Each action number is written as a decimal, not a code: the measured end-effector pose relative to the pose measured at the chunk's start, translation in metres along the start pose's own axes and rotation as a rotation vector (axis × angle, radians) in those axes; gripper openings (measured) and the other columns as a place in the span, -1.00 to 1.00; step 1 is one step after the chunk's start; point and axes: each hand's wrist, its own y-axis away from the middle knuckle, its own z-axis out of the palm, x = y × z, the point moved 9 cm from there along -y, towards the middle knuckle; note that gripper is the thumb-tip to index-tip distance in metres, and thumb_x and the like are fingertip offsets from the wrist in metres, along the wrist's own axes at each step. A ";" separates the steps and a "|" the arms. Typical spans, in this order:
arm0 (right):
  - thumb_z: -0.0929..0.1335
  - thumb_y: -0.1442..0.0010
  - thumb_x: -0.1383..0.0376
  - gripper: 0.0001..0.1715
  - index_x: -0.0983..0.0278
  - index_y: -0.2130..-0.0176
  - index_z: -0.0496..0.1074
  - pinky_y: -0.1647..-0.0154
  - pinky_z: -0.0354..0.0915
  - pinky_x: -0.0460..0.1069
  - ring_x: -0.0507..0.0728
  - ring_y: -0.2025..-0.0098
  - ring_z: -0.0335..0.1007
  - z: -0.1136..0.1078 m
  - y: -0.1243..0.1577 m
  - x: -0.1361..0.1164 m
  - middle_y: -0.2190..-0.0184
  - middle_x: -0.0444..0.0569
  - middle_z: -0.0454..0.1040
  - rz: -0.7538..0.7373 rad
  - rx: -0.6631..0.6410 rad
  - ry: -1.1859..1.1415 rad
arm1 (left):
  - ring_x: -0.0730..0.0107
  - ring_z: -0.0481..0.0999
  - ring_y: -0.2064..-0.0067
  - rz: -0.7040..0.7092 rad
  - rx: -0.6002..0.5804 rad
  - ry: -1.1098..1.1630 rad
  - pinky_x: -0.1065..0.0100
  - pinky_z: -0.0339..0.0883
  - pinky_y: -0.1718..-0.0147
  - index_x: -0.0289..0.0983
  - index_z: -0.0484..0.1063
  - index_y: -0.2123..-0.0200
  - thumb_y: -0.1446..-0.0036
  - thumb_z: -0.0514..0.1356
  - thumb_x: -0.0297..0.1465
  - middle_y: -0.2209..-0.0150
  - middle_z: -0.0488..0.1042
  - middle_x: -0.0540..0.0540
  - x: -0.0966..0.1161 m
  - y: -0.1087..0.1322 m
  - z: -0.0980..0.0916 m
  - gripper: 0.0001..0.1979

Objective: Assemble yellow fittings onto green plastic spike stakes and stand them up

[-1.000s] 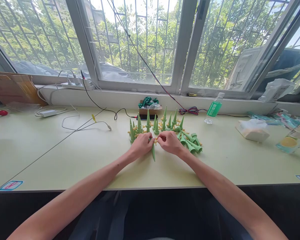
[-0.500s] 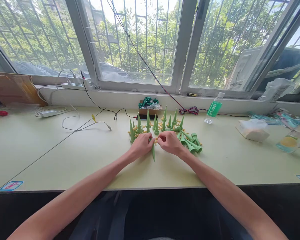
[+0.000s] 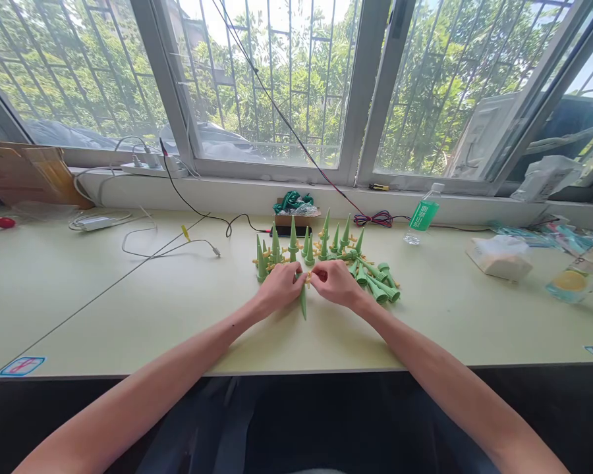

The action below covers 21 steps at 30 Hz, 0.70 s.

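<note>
Watching through the head camera from my end, I count 2 bare hands working close together on the pale table (image 3: 153,316). The left hand (image 3: 280,286) grips 1 green spike (image 3: 303,306), its tip angled down toward the near edge of the table. The right hand (image 3: 335,280), fingertips drawn together, pinches 1 small yellow piece (image 3: 308,280) just beside that spike; whether the 2 parts are joined, I cannot tell.

Behind the hands I make out at least 10 standing spikes (image 3: 293,240), tips up, with yellow bits among them. To the right of the right hand lies 1 pile of loose spikes (image 3: 376,289), at least 5, though overlap hides the exact number. Farther back I count 1 phone (image 3: 290,232), 1 small cardboard box (image 3: 296,220) and 1 bottle (image 3: 423,214) with a green label. Off to the right sits 1 tissue pack (image 3: 499,257), and 2 stickers (image 3: 22,367) mark the table's front edge.

Against the frame from 1.0 s ago, both hands keep almost the same place and the same holds. The standing spikes and the pile stay put. At the far left, a co-worker's hand shows in that frame; now I see only something too small to identify near 1 red ball (image 3: 4,223).
</note>
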 end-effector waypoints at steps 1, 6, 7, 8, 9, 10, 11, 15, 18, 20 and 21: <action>0.27 -0.07 0.36 -0.75 0.29 0.61 0.27 0.48 0.04 -0.10 -0.03 0.57 0.07 0.000 0.000 0.000 0.67 -0.18 0.23 0.000 -0.004 -0.003 | 0.28 0.43 0.42 -0.003 0.000 0.002 0.35 0.15 0.47 -0.27 0.41 0.37 -0.22 0.03 -0.24 0.48 0.48 -0.09 0.000 0.000 0.000 -0.73; 0.28 -0.09 0.37 -0.76 0.30 0.59 0.31 0.47 0.05 -0.10 -0.03 0.56 0.10 0.002 0.001 0.000 0.65 -0.17 0.28 -0.002 -0.020 -0.004 | 0.28 0.44 0.42 -0.014 -0.007 -0.012 0.35 0.15 0.46 -0.27 0.42 0.36 -0.22 0.03 -0.24 0.47 0.48 -0.10 -0.001 0.000 0.000 -0.73; 0.28 -0.10 0.37 -0.76 0.30 0.59 0.31 0.47 0.05 -0.10 -0.03 0.56 0.11 0.002 0.001 0.000 0.65 -0.16 0.29 -0.002 -0.022 -0.001 | 0.28 0.44 0.42 -0.013 -0.007 -0.016 0.35 0.15 0.46 -0.27 0.42 0.36 -0.22 0.03 -0.24 0.48 0.48 -0.10 -0.002 0.000 0.001 -0.73; 0.28 -0.10 0.37 -0.76 0.30 0.58 0.31 0.47 0.05 -0.09 -0.03 0.55 0.11 0.003 0.001 0.000 0.64 -0.16 0.30 0.000 -0.026 0.001 | 0.28 0.44 0.41 -0.012 -0.007 -0.019 0.35 0.16 0.46 -0.27 0.42 0.37 -0.22 0.03 -0.24 0.48 0.48 -0.10 -0.002 0.000 0.001 -0.73; 0.28 -0.10 0.37 -0.76 0.30 0.58 0.32 0.47 0.04 -0.09 -0.03 0.55 0.12 0.003 0.001 0.000 0.64 -0.16 0.30 0.001 -0.027 0.003 | 0.28 0.45 0.41 -0.010 -0.008 -0.020 0.35 0.16 0.45 -0.27 0.42 0.37 -0.22 0.03 -0.25 0.48 0.48 -0.10 -0.002 0.000 0.001 -0.73; 0.28 -0.11 0.37 -0.76 0.30 0.58 0.32 0.47 0.04 -0.09 -0.03 0.55 0.12 0.003 0.000 0.001 0.64 -0.16 0.31 0.003 -0.029 0.005 | 0.27 0.44 0.41 -0.009 -0.008 -0.019 0.35 0.16 0.45 -0.27 0.41 0.37 -0.22 0.03 -0.25 0.48 0.47 -0.10 -0.002 0.000 0.001 -0.73; 0.28 -0.11 0.37 -0.76 0.30 0.58 0.32 0.46 0.04 -0.09 -0.03 0.55 0.13 0.003 0.000 0.001 0.64 -0.15 0.31 0.004 -0.031 0.006 | 0.27 0.44 0.42 -0.008 -0.008 -0.016 0.35 0.15 0.45 -0.27 0.41 0.38 -0.22 0.03 -0.25 0.48 0.47 -0.10 -0.001 0.000 0.001 -0.73; 0.27 -0.13 0.36 -0.73 0.30 0.58 0.32 0.46 0.03 -0.09 -0.02 0.55 0.13 0.004 0.000 0.001 0.63 -0.14 0.33 -0.003 -0.036 0.019 | 0.26 0.44 0.41 -0.012 -0.013 -0.005 0.33 0.16 0.45 -0.27 0.42 0.38 -0.22 0.03 -0.27 0.50 0.46 -0.10 0.000 0.000 0.000 -0.74; 0.27 -0.15 0.36 -0.73 0.30 0.57 0.33 0.46 0.03 -0.08 -0.02 0.54 0.13 0.005 0.000 0.001 0.63 -0.14 0.34 -0.009 -0.042 0.028 | 0.25 0.45 0.40 -0.016 -0.016 0.004 0.33 0.17 0.44 -0.28 0.43 0.36 -0.21 0.03 -0.28 0.51 0.46 -0.10 0.000 0.000 0.000 -0.75; 0.27 -0.15 0.35 -0.73 0.30 0.57 0.34 0.45 0.03 -0.09 -0.02 0.54 0.14 0.006 0.000 0.002 0.62 -0.13 0.35 -0.010 -0.046 0.027 | 0.25 0.45 0.40 -0.017 -0.015 0.005 0.33 0.16 0.45 -0.28 0.43 0.36 -0.21 0.04 -0.28 0.50 0.46 -0.10 0.000 0.000 0.000 -0.75; 0.27 -0.15 0.35 -0.73 0.30 0.56 0.34 0.45 0.04 -0.09 -0.02 0.54 0.15 0.006 0.001 0.002 0.62 -0.13 0.36 -0.010 -0.047 0.026 | 0.25 0.45 0.40 -0.016 -0.013 0.004 0.33 0.16 0.46 -0.28 0.43 0.37 -0.20 0.04 -0.29 0.50 0.47 -0.10 0.000 0.000 0.000 -0.75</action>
